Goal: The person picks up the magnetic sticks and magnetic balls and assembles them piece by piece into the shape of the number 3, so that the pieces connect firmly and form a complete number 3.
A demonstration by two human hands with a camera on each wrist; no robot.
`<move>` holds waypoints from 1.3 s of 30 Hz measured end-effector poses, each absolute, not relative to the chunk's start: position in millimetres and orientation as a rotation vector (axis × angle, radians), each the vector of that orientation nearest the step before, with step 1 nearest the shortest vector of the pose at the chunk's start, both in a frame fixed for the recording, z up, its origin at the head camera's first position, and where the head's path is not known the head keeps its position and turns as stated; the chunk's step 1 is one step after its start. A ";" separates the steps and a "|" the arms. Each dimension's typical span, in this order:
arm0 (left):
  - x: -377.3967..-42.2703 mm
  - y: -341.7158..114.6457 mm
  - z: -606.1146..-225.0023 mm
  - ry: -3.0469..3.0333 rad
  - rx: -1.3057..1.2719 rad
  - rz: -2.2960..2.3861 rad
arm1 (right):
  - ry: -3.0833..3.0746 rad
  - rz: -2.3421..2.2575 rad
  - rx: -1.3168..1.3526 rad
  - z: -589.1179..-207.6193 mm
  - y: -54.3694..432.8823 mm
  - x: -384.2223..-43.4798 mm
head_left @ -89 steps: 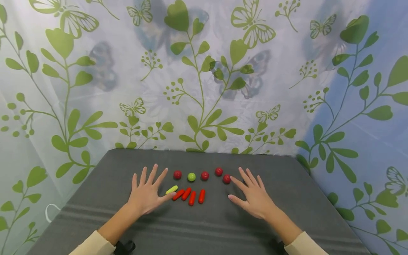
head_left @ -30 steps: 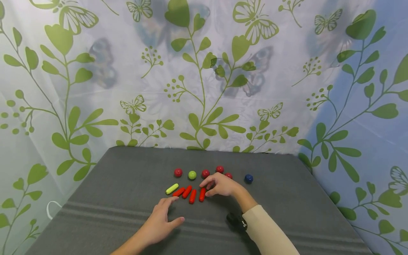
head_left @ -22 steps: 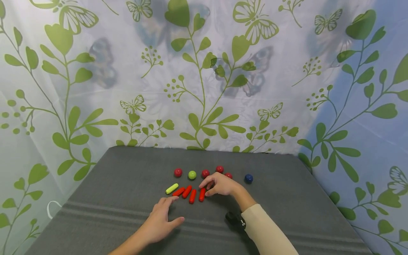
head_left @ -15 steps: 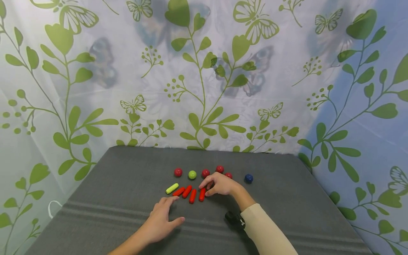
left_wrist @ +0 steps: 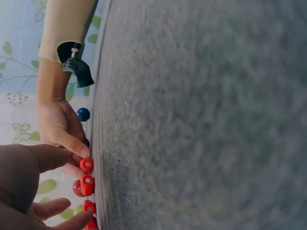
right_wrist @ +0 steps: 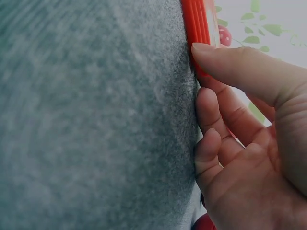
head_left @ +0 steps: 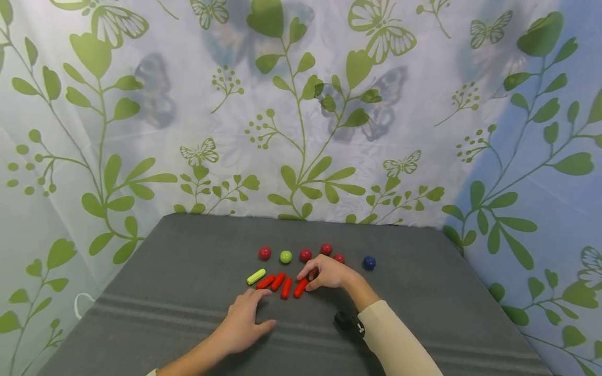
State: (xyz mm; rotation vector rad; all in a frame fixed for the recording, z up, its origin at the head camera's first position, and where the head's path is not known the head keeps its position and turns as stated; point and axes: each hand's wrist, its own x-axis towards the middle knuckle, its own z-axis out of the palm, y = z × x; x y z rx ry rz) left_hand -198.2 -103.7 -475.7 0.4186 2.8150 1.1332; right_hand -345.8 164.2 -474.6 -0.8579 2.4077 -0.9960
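My right hand (head_left: 329, 271) pinches the upper end of the rightmost red ridged cylinder (head_left: 299, 289) between thumb and forefinger. In the right wrist view the thumb lies along this red cylinder (right_wrist: 195, 28), with the other fingers curled in below. To its left lie several more red cylinders (head_left: 286, 288) and one yellow-green cylinder (head_left: 256, 277). The left wrist view shows a small hole in the end of a red cylinder (left_wrist: 87, 180). My left hand (head_left: 244, 321) is held in front of the row, fingers relaxed and thumb apart, holding nothing.
Behind the cylinders stand several red balls (head_left: 265, 253), a light green ball (head_left: 285, 256) and, farther right, a dark blue ball (head_left: 369, 262). The grey cloth-covered table (head_left: 202, 250) ends at a leaf-patterned curtain (head_left: 301, 130).
Both hands were spread apart at first. The right hand came in to the rightmost red cylinder, whose upper end has since turned rightward. The left hand moved nearer; the blue ball came into view.
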 end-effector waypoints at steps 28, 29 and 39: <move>-226.7 -93.5 -480.1 2.606 0.799 1.302 | 2.358 -1.123 -0.671 -470.5 177.7 -276.5; -226.6 -92.1 -480.1 2.587 0.797 1.311 | 2.358 -1.142 -0.654 -470.1 177.8 -272.8; -222.8 -78.5 -481.7 2.409 0.785 1.410 | 2.218 -1.359 -0.529 -465.6 176.2 -239.2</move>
